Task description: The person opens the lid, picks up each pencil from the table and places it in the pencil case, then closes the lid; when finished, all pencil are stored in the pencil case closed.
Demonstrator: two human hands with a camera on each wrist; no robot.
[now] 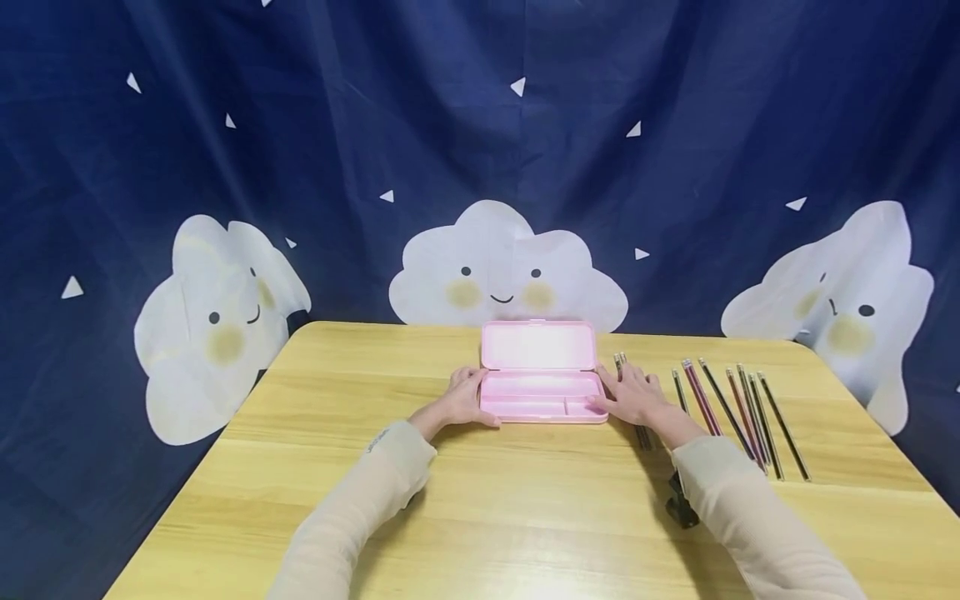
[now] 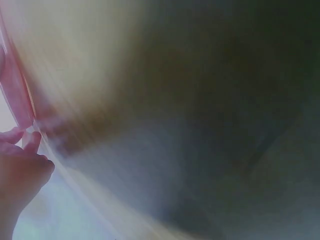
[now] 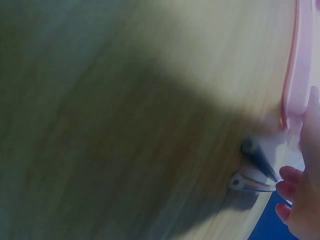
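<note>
A pink pencil case [image 1: 543, 417] lies on the table with its lid [image 1: 537, 346] raised at the back. Its tray has a long compartment behind and smaller ones in front, with nothing seen in them. My left hand [image 1: 464, 398] grips the left end, thumb along the front corner and fingers farther back. At the right end, my right hand [image 1: 633, 395] holds the case with thumb and forefinger. In the right wrist view, its other fingers [image 3: 286, 190] curl close by the ends of two dark pencils [image 3: 257, 157], which partly pass beneath the hand.
Several dark and reddish pencils [image 1: 783, 425] lie spread on the wooden table [image 1: 480, 500], right of the right hand. A black device [image 1: 681, 504] shows under the right sleeve. A dark blue curtain [image 1: 337, 125] with smiling clouds hangs behind the table's far edge.
</note>
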